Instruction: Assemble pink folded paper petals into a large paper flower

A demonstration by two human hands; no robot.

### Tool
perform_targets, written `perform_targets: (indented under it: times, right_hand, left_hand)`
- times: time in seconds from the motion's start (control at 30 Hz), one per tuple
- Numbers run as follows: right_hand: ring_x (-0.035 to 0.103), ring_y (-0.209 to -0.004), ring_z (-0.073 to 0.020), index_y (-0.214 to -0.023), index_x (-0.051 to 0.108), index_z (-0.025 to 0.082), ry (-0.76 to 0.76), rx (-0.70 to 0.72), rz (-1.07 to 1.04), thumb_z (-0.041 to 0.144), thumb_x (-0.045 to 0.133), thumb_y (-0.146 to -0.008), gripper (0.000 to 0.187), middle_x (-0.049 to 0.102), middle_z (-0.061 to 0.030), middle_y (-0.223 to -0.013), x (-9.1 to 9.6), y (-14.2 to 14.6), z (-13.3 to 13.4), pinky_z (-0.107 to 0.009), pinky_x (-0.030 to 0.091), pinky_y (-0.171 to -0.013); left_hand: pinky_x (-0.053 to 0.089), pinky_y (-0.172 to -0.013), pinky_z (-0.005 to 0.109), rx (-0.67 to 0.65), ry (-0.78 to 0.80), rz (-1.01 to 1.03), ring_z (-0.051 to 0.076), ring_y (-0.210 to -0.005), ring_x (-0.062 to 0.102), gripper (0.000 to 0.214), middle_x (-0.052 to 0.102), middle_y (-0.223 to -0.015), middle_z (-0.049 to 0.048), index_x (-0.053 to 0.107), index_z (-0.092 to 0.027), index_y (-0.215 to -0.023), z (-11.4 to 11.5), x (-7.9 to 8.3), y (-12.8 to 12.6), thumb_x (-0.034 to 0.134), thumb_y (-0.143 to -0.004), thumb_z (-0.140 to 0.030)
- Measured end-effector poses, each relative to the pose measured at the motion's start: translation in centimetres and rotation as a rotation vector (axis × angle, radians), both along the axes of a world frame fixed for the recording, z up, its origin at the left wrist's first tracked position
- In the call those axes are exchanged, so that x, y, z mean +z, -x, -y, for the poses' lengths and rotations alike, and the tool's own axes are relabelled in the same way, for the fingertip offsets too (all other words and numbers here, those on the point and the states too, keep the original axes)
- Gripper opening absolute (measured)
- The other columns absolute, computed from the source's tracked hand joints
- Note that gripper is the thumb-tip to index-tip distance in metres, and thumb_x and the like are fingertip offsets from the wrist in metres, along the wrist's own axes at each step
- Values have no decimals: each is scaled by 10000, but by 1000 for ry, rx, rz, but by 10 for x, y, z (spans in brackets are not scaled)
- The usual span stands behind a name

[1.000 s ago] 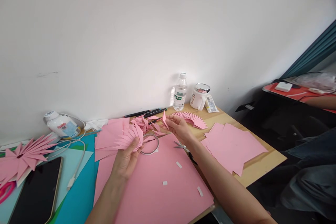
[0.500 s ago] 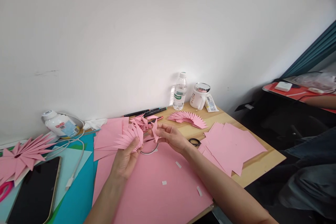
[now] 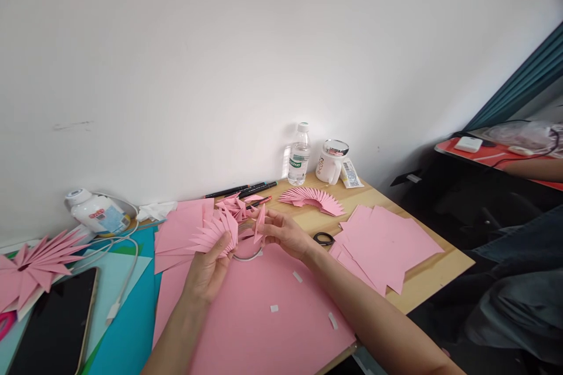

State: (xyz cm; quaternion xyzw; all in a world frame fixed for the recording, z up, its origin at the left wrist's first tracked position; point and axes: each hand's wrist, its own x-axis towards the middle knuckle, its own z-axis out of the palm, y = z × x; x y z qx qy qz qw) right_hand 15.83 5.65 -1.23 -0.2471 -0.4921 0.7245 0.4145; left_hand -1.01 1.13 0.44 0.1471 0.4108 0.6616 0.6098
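The left hand (image 3: 207, 272) pinches a pleated pink paper fan (image 3: 218, 229) at its twelve o'clock; a slack thumb could splay it. At the fan's three o'clock, a narrow folded pink paper piece (image 3: 260, 224) is pinched by the right hand (image 3: 285, 234); oversqueezing might crease it.

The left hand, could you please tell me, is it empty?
No, the left hand grips a fan of folded pink paper by its lower right end.

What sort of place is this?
Probably an indoor papercraft workspace: a light-wood tabletop against a plain white wall, overlapping flat pink paper sheets, and a pleated pink paper fan in the left hand.
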Motion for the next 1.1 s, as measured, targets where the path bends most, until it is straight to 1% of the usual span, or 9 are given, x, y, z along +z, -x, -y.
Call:
perform_targets:
  times: [0.17,0.27,0.4,0.47,0.53,0.67,0.83,1.0,1.1]
  right_hand:
    - [508,-577,-59,-851,627,157,-28,-17,11,392,701,-723,278,591,17,-665,-6,0,-2,-168,374,-523]
    - [480,-522,-62,-766,612,145,5,-12,22,422,725,-685,310,557,31,-592,-4,2,-2,-183,353,-491]
    - [555,-632,-94,-749,622,146,64,36,-56,424,728,-677,305,601,11,-657,4,4,2,-246,445,-682]
    - [586,-716,-111,-784,639,146,60,55,-85,384,744,-670,284,631,-4,-724,6,5,5,-269,441,-777]
    - [598,-738,-116,-809,648,147,49,47,-84,362,757,-658,284,647,-10,-756,6,6,6,-278,440,-801]
    - [601,-681,-118,-796,660,144,16,-17,-48,392,783,-605,336,661,-10,-730,0,11,8,-279,468,-737]
    - [581,-603,-101,-739,680,146,-16,-93,13,408,808,-537,355,651,12,-661,-1,16,9,-258,490,-664]
    - [592,-586,-102,-707,675,144,-25,-106,4,406,812,-520,349,638,24,-635,5,16,10,-258,501,-649]
    - [607,-568,-111,-718,676,139,-30,-90,26,413,806,-527,359,633,22,-620,4,15,11,-262,505,-630]
  left_hand:
    - [512,-577,237,8,22,8,142,-693,647,362,717,-850,15,688,-180,-877,-1,1,1,754,-575,8]
    - [523,-569,244,13,12,14,144,-676,649,330,717,-859,24,687,-169,-861,-3,1,2,733,-595,21]
    - [526,-568,236,-29,0,-3,166,-721,665,228,713,-861,55,673,-145,-815,-3,-1,3,700,-647,7]
    - [529,-572,232,-30,14,-20,171,-742,669,226,710,-849,60,670,-140,-845,-3,-1,2,677,-673,7]
    - [528,-564,221,-6,30,-27,157,-724,668,249,707,-832,49,670,-142,-864,-3,-1,2,661,-679,24]
    - [529,-550,216,37,8,-25,133,-674,656,286,704,-803,7,675,-165,-852,-2,-1,1,690,-642,29]
    - [529,-573,209,20,-42,-59,139,-736,654,392,713,-878,6,684,-193,-893,0,0,-3,772,-557,-12]
    - [538,-690,232,-17,-82,-91,175,-903,645,440,704,-998,20,683,-213,-935,0,-1,-6,798,-541,-54]
    - [537,-705,231,-17,-71,-99,166,-906,643,429,705,-1001,19,682,-215,-937,0,-3,-6,794,-553,-60]
